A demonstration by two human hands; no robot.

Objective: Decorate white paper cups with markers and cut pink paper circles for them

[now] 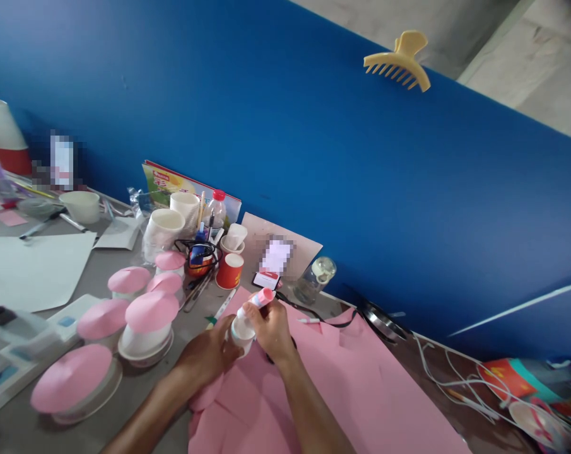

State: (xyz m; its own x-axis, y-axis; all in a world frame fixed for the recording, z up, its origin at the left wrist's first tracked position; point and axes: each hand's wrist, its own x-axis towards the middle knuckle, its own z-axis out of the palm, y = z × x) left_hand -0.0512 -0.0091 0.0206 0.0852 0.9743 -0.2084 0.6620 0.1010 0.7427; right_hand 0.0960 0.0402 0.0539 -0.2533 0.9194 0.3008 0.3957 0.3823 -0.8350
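My left hand (210, 354) is wrapped around a small white paper cup (242, 335), tilted with its mouth toward the upper side. In my right hand (274, 329) is a glue stick (262, 299) with a pink end, held at a slant against or just over the cup's rim; the exact contact is hidden by my fingers. Both hands are above pink paper sheets (342, 378). To the left stand several white cups and bowls topped with pink paper cones, among them a pink cone (151, 310) and a larger pink cone (72, 378) at the front.
A red paper cup (229, 271), a phone (272, 261) and a glass bottle (315, 280) line the blue partition (285, 126). Stacked white cups (164, 228) stand behind the cones. White paper (29, 265) lies at left; white cables (455, 384) and a tape roll (384, 321) at right.
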